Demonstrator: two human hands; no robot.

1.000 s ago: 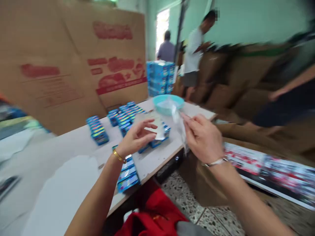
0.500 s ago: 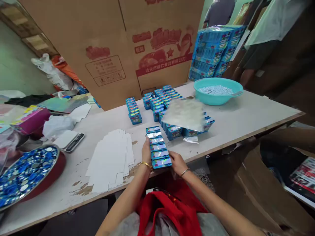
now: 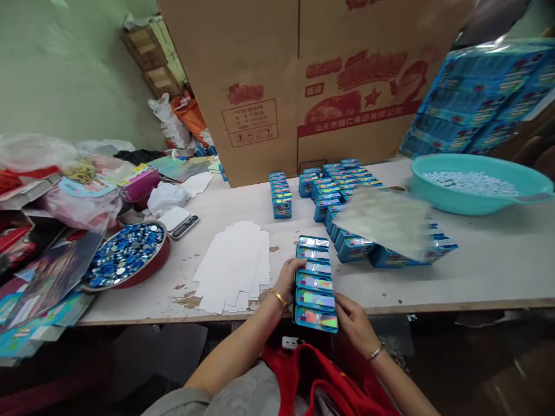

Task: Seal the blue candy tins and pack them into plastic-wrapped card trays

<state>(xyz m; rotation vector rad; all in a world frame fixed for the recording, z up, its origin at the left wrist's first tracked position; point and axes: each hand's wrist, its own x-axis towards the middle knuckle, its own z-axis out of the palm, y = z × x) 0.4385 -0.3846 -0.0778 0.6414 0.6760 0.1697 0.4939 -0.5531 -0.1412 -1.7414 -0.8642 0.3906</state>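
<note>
A row of several small blue boxes [image 3: 314, 283] with shiny tops is held together over the table's front edge. My left hand [image 3: 287, 280] grips the row along its left side, thumb on the top edge. At the lower right end, my right hand [image 3: 356, 320] is closed against the boxes; its fingertips are partly hidden. Beyond stand more blue boxes [image 3: 355, 248] in rows, partly covered by a stack of clear plastic sheets [image 3: 384, 219]. A shorter separate row of blue boxes [image 3: 281, 202] stands farther back. To the left of my left hand lie overlapping white paper sheets [image 3: 232, 268].
On the left are a red bowl [image 3: 162, 254] of blue and silver gems, a digital scale [image 3: 184, 226] and piled bags. A large cardboard box [image 3: 260, 58] stands behind. To the right sit a turquoise basin [image 3: 459, 199] of small white pieces and wrapped blue packs [image 3: 468, 104].
My view has turned left, so everything sits farther right in the picture. Both hands still hold the row of boxes, now tilted slightly differently.
</note>
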